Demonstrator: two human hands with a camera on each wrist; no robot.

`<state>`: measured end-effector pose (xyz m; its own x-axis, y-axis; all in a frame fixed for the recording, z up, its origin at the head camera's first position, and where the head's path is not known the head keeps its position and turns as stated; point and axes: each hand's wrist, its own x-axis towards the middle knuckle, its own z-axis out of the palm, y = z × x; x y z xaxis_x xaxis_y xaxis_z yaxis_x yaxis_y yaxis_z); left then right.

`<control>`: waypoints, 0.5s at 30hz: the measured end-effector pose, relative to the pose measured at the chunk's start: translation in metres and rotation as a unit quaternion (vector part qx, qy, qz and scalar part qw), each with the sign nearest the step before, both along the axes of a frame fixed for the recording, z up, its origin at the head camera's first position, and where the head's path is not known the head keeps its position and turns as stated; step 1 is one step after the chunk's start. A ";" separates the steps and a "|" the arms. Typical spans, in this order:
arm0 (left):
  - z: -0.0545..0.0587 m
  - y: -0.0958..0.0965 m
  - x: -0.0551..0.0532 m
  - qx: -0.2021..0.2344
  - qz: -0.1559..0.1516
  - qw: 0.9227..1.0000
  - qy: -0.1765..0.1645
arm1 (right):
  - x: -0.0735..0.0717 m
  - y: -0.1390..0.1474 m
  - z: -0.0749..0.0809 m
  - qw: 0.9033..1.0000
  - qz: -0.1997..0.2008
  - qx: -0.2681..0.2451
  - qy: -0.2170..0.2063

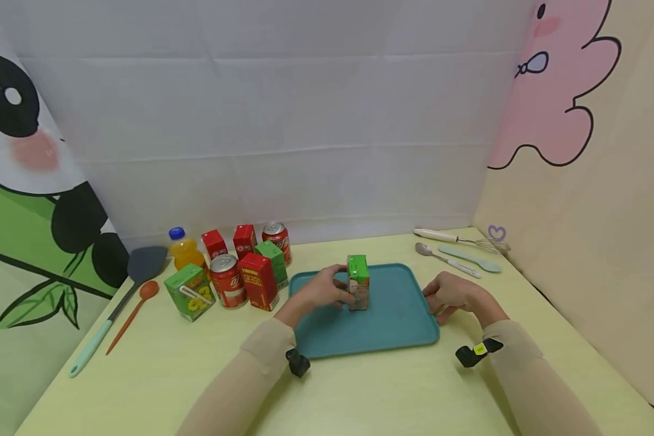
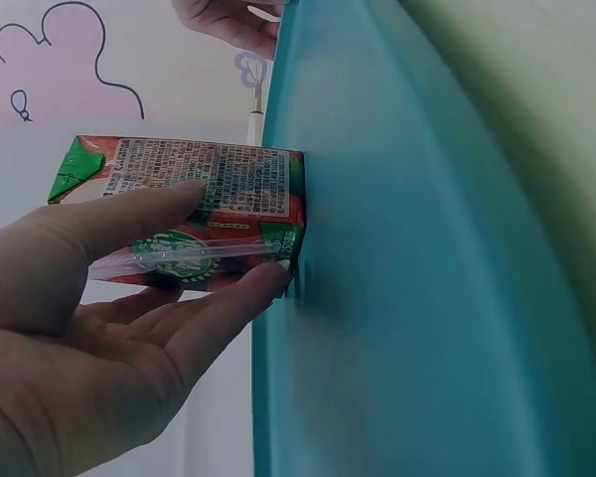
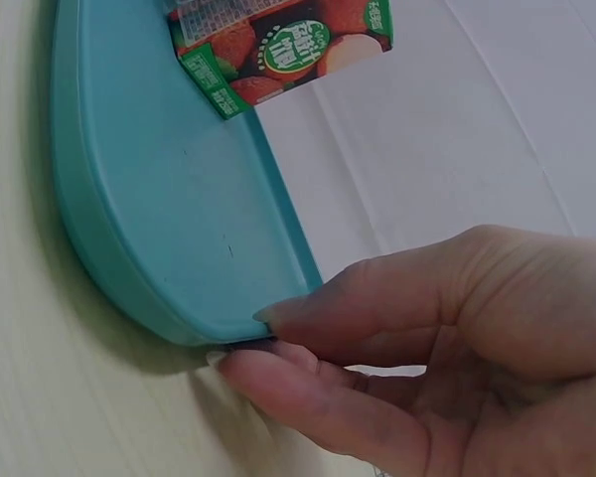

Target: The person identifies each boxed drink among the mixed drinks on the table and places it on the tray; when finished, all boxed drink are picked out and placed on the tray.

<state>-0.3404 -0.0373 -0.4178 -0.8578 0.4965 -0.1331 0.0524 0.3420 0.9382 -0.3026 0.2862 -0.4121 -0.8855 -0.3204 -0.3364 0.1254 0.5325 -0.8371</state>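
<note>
A small juice box (image 1: 358, 283) with a green top and printed sides stands upright over the blue-green tray (image 1: 392, 330). My left hand (image 1: 326, 288) is around its left side; in the left wrist view the thumb lies across the printed face and the other fingers are along the straw side. A clear-wrapped straw (image 2: 194, 255) runs down that side of the box. With my right hand (image 1: 451, 297) I pinch the tray's right rim. In the right wrist view the thumb is on top of the rim and a finger underneath.
Left of the tray are red cans (image 1: 229, 283), red cartons (image 1: 259, 280), green cartons (image 1: 189, 293) and an orange juice bottle (image 1: 185, 249). Further left lie a spatula (image 1: 142, 266) and a red spoon (image 1: 148, 290). A whisk (image 1: 441, 235), a metal spoon (image 1: 425, 249) and a pale green utensil (image 1: 469, 257) lie behind my right hand.
</note>
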 end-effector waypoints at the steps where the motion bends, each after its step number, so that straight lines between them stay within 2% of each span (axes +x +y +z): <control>1: 0.000 0.001 -0.001 -0.003 0.000 1.000 0.002 | 0.000 -0.001 0.000 1.000 -0.001 0.001 -0.001; 15: 0.000 0.024 -0.017 -0.039 0.013 0.999 0.028 | -0.001 0.002 0.000 1.000 0.005 0.002 -0.002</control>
<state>-0.3577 -0.0129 -0.4180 -0.8774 0.4640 -0.1219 0.0943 0.4160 0.9045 -0.3037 0.2877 -0.4122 -0.8809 -0.3282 -0.3411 0.1227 0.5377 -0.8342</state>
